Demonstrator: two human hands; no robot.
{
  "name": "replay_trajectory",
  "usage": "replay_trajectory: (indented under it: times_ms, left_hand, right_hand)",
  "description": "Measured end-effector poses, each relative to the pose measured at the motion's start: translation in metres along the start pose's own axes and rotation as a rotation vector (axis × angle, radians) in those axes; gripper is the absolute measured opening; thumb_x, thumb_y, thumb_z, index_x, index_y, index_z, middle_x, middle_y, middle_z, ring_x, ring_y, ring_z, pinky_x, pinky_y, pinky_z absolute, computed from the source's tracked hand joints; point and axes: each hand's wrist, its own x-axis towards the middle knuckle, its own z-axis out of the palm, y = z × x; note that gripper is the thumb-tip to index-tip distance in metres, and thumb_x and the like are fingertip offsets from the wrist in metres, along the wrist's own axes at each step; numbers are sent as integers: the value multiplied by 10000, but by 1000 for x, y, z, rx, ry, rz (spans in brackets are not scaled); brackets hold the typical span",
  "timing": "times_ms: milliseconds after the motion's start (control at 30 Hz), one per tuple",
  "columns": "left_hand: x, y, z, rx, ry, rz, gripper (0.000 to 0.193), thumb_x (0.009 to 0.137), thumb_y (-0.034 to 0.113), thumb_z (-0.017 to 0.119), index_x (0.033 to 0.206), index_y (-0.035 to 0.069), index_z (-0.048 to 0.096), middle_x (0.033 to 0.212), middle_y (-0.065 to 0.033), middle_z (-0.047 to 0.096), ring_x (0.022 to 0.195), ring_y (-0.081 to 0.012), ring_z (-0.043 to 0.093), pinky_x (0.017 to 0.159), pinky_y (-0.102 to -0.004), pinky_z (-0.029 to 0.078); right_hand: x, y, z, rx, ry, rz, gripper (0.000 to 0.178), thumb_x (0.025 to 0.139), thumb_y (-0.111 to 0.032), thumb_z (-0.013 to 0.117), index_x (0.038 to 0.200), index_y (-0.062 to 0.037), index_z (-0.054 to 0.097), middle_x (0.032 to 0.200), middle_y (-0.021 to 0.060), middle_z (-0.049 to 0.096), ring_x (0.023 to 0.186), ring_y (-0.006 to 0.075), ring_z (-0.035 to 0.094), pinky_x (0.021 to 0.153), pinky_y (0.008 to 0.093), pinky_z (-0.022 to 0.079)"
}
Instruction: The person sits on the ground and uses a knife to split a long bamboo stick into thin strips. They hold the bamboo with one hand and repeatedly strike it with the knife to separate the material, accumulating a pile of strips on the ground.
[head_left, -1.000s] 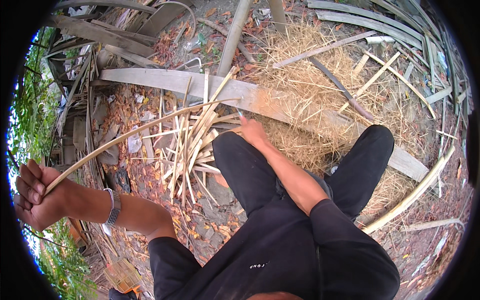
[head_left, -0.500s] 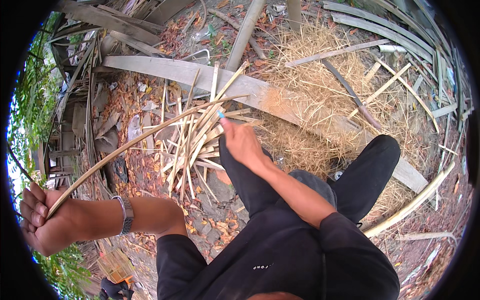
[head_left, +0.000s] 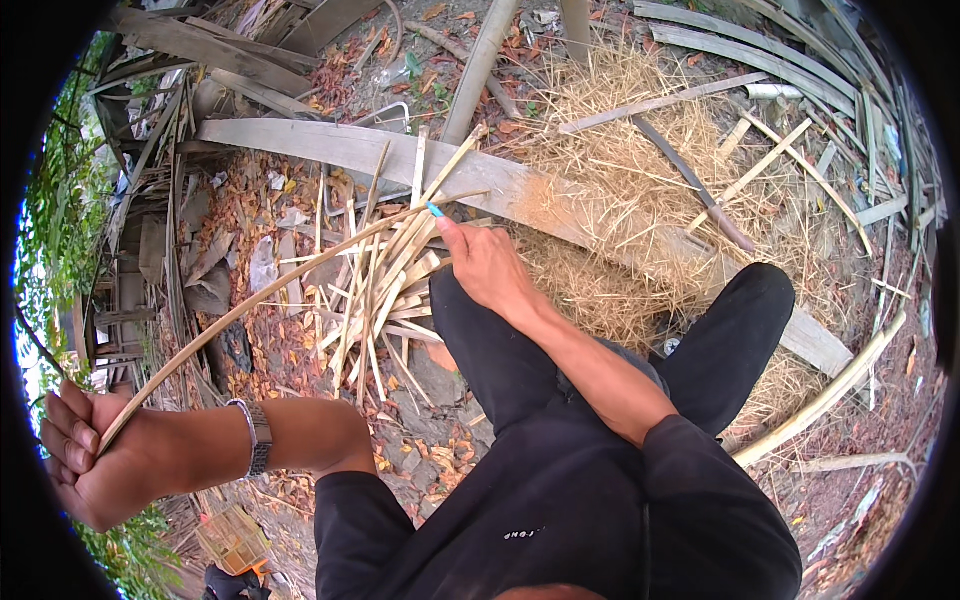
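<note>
A long, thin, bent strip of wood or bamboo (head_left: pixel 262 293) runs from the far left up to the middle of the head view. My left hand (head_left: pixel 95 455) is closed around its near end. My right hand (head_left: pixel 488 262) is above my bent left knee, fingers curled, with a small bright blue piece (head_left: pixel 435 209) at its tip, close against the strip's far part. Whether the blue piece is held or worn on a finger, I cannot tell. Under the strip's far end, a loose heap of pale split strips (head_left: pixel 385 285) lies on the ground.
A wide grey plank (head_left: pixel 300 140) crosses in front of me. Straw-like shavings (head_left: pixel 610 110) cover part of it; a long dark-bladed knife (head_left: pixel 690 180) lies on them. A pale curved pole (head_left: pixel 825 405) is at right. Weathered boards (head_left: pixel 215 45) are stacked at left.
My right hand has shifted slightly forward, bringing the blue piece up to the strip. My left hand keeps its grip. The whole view has shifted a little.
</note>
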Motion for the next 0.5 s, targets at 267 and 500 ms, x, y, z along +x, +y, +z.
replay_trajectory:
  times_ms: [267, 500]
  left_hand:
    - [-9, 0, 12, 27, 74, 56, 301, 668, 24, 364, 500, 179, 168, 462, -21, 210, 419, -132, 192, 470, -290, 239]
    - [-1, 3, -1, -268, -163, -89, 342, 679, 86, 383, 458, 207, 153, 379, 33, 168, 355, -96, 185, 441, -250, 197]
  right_hand:
    - [-2, 72, 18, -124, -124, 308, 638, 962, -413, 339, 732, 124, 599, 735, 344, 567, 754, 500, 567, 752, 504, 444]
    - [-25, 106, 20, -74, 20, 271, 597, 957, -446, 336, 799, 61, 608, 699, 298, 578, 724, 460, 575, 713, 491, 432]
